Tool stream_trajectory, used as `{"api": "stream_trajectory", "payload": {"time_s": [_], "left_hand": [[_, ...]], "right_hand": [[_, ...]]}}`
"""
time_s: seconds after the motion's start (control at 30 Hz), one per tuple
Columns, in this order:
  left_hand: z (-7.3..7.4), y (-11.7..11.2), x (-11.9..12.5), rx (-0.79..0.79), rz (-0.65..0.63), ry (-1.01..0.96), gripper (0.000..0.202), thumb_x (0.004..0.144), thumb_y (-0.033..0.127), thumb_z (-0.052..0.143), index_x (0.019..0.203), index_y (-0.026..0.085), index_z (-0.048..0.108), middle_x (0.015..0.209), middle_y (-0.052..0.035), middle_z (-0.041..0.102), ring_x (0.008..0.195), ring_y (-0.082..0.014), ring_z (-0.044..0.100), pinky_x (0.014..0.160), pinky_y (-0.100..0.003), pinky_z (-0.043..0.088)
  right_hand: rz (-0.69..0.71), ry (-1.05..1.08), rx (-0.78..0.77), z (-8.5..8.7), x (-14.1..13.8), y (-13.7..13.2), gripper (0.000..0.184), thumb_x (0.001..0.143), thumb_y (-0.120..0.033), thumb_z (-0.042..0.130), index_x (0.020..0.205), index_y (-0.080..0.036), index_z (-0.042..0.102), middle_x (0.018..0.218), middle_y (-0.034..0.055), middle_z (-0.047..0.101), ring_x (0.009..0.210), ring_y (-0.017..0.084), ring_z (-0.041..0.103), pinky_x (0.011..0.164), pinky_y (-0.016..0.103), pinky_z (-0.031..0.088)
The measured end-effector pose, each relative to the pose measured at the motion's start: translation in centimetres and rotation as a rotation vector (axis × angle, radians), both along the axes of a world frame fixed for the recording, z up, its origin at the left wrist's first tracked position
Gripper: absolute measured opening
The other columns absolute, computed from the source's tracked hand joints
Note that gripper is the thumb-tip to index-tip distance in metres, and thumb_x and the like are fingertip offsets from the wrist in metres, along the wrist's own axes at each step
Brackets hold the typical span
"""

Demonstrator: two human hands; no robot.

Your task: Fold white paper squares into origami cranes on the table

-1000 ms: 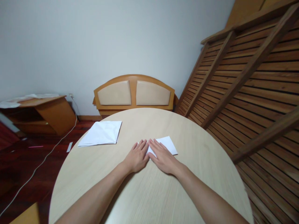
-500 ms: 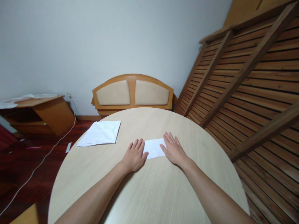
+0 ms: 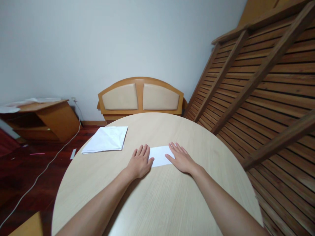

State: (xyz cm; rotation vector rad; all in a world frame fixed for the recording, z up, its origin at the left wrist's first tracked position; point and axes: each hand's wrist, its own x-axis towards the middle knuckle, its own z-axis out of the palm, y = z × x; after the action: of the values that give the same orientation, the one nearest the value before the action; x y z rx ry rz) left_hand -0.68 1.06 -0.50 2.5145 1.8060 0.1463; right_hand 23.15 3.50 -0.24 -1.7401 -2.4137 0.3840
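A small white sheet of paper (image 3: 159, 156), roughly rectangular, lies flat on the round wooden table (image 3: 157, 203). My left hand (image 3: 140, 162) rests palm down at its left end, fingers stretched out and thumb on the paper's edge. Over the right end lies my right hand (image 3: 180, 158), also flat, with its fingers spread. Both ends of the paper are partly hidden under the hands. To the left, a stack of white paper (image 3: 107, 139) sits near the table's edge, its top sheet creased.
Beyond the table stands a wooden headboard (image 3: 140, 96) with two cream panels. A slatted wooden frame (image 3: 261, 88) leans on the right. At left are a low cabinet (image 3: 57, 116) and a white cable (image 3: 49, 164) across the dark floor.
Both hands have shifted slightly left along with the small paper; the right hand now covers a little more of it. The paper stack stays put.
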Motion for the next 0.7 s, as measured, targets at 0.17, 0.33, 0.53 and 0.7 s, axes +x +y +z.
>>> {"api": "stream_trajectory", "payload": {"time_s": [0.17,0.33,0.53,0.7], "left_hand": [[0.9,0.0,-0.4,0.139,0.128,0.031,0.058,0.099,0.036,0.038,0.147,0.004,0.039,0.158,-0.0219,0.031,0.147,-0.0384,0.026,0.117,-0.056,0.024],[1.5,-0.8,0.6,0.113,-0.239,-0.117,0.057,0.102,0.043,0.035,0.153,0.019,0.032,0.162,-0.0116,0.025,0.15,-0.0274,0.023,0.119,-0.048,0.026],[0.8,-1.2,0.8,-0.007,-0.243,-0.13,0.058,0.101,0.051,0.035,0.152,0.023,0.037,0.16,-0.012,0.03,0.149,-0.034,0.024,0.117,-0.057,0.026],[1.2,-0.6,0.2,0.039,-0.242,-0.148,0.05,0.1,0.043,0.042,0.145,0.022,0.048,0.155,-0.0143,0.04,0.144,-0.0337,0.036,0.114,-0.054,0.034]], "right_hand": [[-0.046,0.005,0.019,-0.5,0.4,0.2,0.081,0.096,-0.066,0.026,0.157,-0.013,0.023,0.165,0.0094,0.015,0.153,0.029,0.009,0.123,0.049,0.011],[-0.095,0.008,0.057,-0.7,-0.2,0.2,0.08,0.097,-0.064,0.029,0.155,-0.01,0.028,0.164,0.0116,0.019,0.152,0.033,0.011,0.122,0.053,0.011],[-0.047,0.045,0.074,-0.4,-0.1,-0.1,0.077,0.097,-0.062,0.033,0.154,-0.011,0.031,0.164,0.0128,0.02,0.152,0.034,0.008,0.121,0.057,0.008],[0.208,0.126,0.081,0.4,-0.1,-0.7,0.068,0.096,-0.061,0.042,0.151,-0.021,0.04,0.159,0.0105,0.034,0.151,0.031,0.017,0.121,0.058,0.001]]}}
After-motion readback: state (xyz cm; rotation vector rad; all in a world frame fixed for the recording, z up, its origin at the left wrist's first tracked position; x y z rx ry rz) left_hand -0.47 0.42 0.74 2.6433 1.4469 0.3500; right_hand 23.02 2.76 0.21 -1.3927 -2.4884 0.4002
